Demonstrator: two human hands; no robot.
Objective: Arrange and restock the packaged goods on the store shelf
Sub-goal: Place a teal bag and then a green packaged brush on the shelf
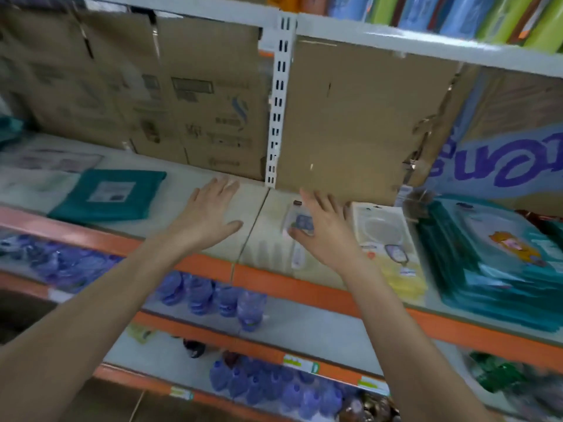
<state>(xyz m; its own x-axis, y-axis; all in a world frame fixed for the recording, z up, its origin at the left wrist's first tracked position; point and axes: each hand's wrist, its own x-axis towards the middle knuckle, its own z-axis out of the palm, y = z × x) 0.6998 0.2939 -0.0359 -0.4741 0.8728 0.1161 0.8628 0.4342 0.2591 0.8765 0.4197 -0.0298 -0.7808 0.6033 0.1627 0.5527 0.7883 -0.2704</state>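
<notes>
Both my hands reach over the middle shelf [213,190], which has an orange front edge. My left hand [210,214] hovers with straight, spread fingers above bare shelf and holds nothing. My right hand [323,226] is spread over a small clear packet with a blue item [300,222]; the thumb touches its lower edge, and the blur hides whether it grips. A white and yellow flat package [387,239] lies just right of that hand. A teal packaged item [109,193] lies to the left, and a stack of teal packages [499,263] sits at the right.
Brown cardboard sheets [350,117] line the shelf's back behind a white slotted upright [278,102]. Lower shelves hold several blue-purple bottles [213,296] and green packets [499,373]. Coloured rolls [457,13] stand on the top shelf. A blue printed banner [502,159] hangs at right.
</notes>
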